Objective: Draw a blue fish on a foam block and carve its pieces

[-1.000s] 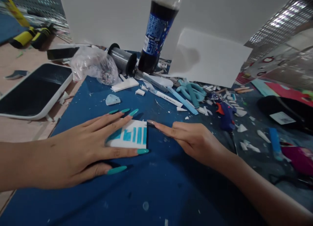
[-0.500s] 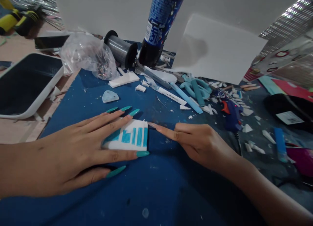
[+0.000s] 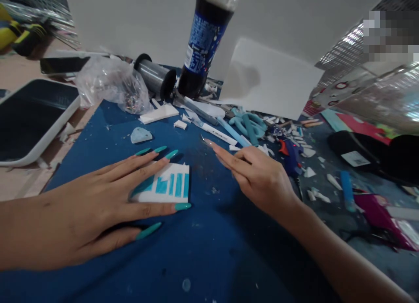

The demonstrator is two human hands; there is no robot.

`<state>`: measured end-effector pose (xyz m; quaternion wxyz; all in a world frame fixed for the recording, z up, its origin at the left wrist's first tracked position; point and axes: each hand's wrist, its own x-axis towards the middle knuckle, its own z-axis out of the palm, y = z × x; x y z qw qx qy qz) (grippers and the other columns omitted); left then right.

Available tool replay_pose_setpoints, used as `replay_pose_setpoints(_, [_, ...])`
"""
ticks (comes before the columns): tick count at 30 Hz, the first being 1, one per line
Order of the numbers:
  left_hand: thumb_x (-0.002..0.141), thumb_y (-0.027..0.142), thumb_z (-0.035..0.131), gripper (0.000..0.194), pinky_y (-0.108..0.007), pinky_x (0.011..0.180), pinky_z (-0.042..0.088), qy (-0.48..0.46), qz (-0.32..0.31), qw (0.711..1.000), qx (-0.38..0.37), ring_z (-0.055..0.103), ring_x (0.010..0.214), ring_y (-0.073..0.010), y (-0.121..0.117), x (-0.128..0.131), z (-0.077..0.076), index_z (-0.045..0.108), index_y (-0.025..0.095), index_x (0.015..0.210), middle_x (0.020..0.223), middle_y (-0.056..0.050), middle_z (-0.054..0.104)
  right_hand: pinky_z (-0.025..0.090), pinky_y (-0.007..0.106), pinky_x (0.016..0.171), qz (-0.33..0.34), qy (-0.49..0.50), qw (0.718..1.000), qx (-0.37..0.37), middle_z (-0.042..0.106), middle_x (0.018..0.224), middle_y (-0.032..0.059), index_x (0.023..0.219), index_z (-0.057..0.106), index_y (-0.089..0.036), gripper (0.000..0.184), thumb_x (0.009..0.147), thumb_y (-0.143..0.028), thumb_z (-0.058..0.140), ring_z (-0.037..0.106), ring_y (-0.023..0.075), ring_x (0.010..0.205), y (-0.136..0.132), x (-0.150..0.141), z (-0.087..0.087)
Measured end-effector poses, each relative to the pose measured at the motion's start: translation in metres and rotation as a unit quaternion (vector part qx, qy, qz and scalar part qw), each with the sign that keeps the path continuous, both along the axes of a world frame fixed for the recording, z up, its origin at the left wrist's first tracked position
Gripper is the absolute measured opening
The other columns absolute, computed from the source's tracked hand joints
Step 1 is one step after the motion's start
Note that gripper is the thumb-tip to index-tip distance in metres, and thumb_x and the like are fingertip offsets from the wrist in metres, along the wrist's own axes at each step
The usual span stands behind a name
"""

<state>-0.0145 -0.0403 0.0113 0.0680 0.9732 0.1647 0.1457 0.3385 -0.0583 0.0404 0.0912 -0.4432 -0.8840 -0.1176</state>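
My left hand (image 3: 108, 202) lies flat with its fingers spread, pressing a small white piece (image 3: 173, 167) with turquoise painted bars onto the blue mat (image 3: 209, 250). Its long nails are turquoise, and the palm covers the left end of the piece. My right hand (image 3: 252, 172) is just right of the piece and apart from it, over the mat. Its index finger points forward and the other fingers are curled in. The fingertips are close together near a thin dark sliver (image 3: 202, 139); what they pinch, if anything, is too small to make out.
Behind stand a dark soda bottle (image 3: 203, 45), a wire spool (image 3: 155, 76) and a plastic bag (image 3: 111, 82). A marker (image 3: 219, 135), blue-handled scissors (image 3: 250, 124), a glue gun (image 3: 291, 154) and white scraps lie rightward. A dark tray (image 3: 29, 119) sits left.
My right hand has moved away from the upper right corner of the white piece, forward over the mat. The small shred at that corner no longer shows. My left hand stays put; the view has shifted.
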Motion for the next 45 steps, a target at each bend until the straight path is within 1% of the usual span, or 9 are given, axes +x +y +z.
replay_pose_setpoints(5, [0.108, 0.045, 0.048, 0.063, -0.055, 0.107, 0.063, 0.008, -0.022, 0.999, 0.040, 0.041, 0.157, -0.0476, 0.005, 0.003, 0.004, 0.032, 0.047, 0.169, 0.185, 0.002, 0.001, 0.054, 0.039, 0.078, -0.025, -0.005, 0.998, 0.064, 0.067, 0.103, 0.0147, 0.150, 0.069, -0.024, 0.048, 0.107, -0.012, 0.050, 0.060, 0.0280, 0.094, 0.005, -0.005, -0.007])
replay_pose_setpoints(10, [0.111, 0.043, 0.045, 0.063, -0.058, 0.103, 0.066, 0.021, -0.049, 0.998, 0.036, 0.036, 0.161, -0.0448, 0.006, 0.005, 0.011, 0.026, 0.046, 0.171, 0.184, -0.005, 0.005, 0.054, 0.053, 0.096, -0.071, 0.065, 0.988, 0.123, 0.071, 0.117, 0.0161, 0.162, 0.053, -0.027, 0.054, 0.108, -0.024, 0.056, 0.061, 0.0339, 0.109, 0.022, 0.009, -0.012])
replay_pose_setpoints(15, [0.112, 0.047, 0.047, 0.074, -0.046, 0.111, 0.061, 0.026, -0.004, 1.000, -0.018, 0.023, 0.167, -0.0387, 0.004, -0.003, 0.010, 0.013, 0.034, 0.175, 0.184, -0.006, 0.011, 0.050, 0.061, 0.106, -0.077, 0.094, 0.992, 0.024, 0.073, 0.120, 0.0170, 0.161, 0.052, -0.018, 0.054, 0.108, -0.031, 0.056, 0.061, 0.0368, 0.117, 0.046, 0.016, -0.015])
replay_pose_setpoints(18, [0.112, 0.045, 0.046, 0.082, -0.049, 0.123, 0.051, 0.004, 0.039, 0.998, -0.041, 0.023, 0.167, -0.0374, 0.000, -0.005, 0.007, -0.001, 0.024, 0.176, 0.183, -0.010, 0.017, 0.049, 0.061, 0.109, -0.079, 0.085, 0.993, -0.036, 0.071, 0.124, 0.0193, 0.155, 0.056, -0.013, 0.050, 0.108, -0.029, 0.054, 0.060, 0.0376, 0.119, 0.052, 0.011, -0.015])
replay_pose_setpoints(24, [0.116, 0.039, 0.035, 0.068, -0.058, 0.126, 0.046, -0.019, 0.114, 0.993, -0.034, 0.025, 0.167, -0.0376, -0.008, -0.001, 0.004, 0.007, 0.026, 0.176, 0.181, -0.009, 0.024, 0.050, 0.058, 0.107, -0.095, 0.088, 0.991, -0.043, 0.069, 0.118, 0.0197, 0.150, 0.058, -0.013, 0.046, 0.108, -0.029, 0.053, 0.061, 0.0385, 0.119, 0.051, 0.016, -0.015])
replay_pose_setpoints(30, [0.109, 0.037, 0.050, 0.075, -0.058, 0.119, 0.055, -0.005, 0.065, 0.998, -0.011, 0.033, 0.163, -0.0424, 0.000, -0.008, 0.001, 0.017, 0.021, 0.175, 0.180, -0.011, 0.026, 0.046, 0.061, 0.106, -0.140, 0.111, 0.984, 0.001, 0.068, 0.120, 0.0165, 0.145, 0.057, -0.020, 0.048, 0.106, -0.048, 0.058, 0.061, 0.0387, 0.116, 0.049, 0.029, -0.009])
replay_pose_setpoints(37, [0.111, 0.036, 0.048, 0.066, -0.054, 0.113, 0.061, 0.018, 0.038, 0.999, -0.006, 0.035, 0.162, -0.0401, 0.001, -0.004, 0.006, 0.028, 0.022, 0.172, 0.181, -0.009, 0.026, 0.054, 0.051, 0.093, -0.105, 0.114, 0.987, -0.052, 0.068, 0.111, 0.0163, 0.114, 0.063, -0.019, 0.017, 0.104, -0.031, 0.055, 0.064, 0.0342, 0.106, 0.047, 0.020, -0.010])
replay_pose_setpoints(43, [0.108, 0.028, 0.050, 0.066, -0.053, 0.126, 0.049, -0.041, 0.043, 0.998, -0.004, 0.032, 0.165, -0.0366, -0.001, -0.004, 0.008, 0.030, 0.019, 0.170, 0.178, -0.012, 0.033, 0.056, 0.048, 0.086, -0.119, 0.154, 0.979, -0.065, 0.066, 0.119, 0.0206, 0.150, 0.046, -0.014, 0.044, 0.106, -0.023, 0.043, 0.066, 0.0338, 0.106, 0.036, 0.009, 0.006])
replay_pose_setpoints(45, [0.107, 0.023, 0.049, 0.070, -0.056, 0.131, 0.041, -0.098, 0.063, 0.993, 0.015, 0.027, 0.166, -0.0368, -0.004, -0.008, 0.004, 0.023, 0.018, 0.172, 0.179, -0.011, 0.031, 0.053, 0.038, 0.067, -0.110, 0.265, 0.944, -0.161, 0.066, 0.102, 0.0122, 0.158, 0.035, -0.015, 0.054, 0.107, -0.026, 0.046, 0.065, 0.0247, 0.080, 0.019, -0.003, 0.016])
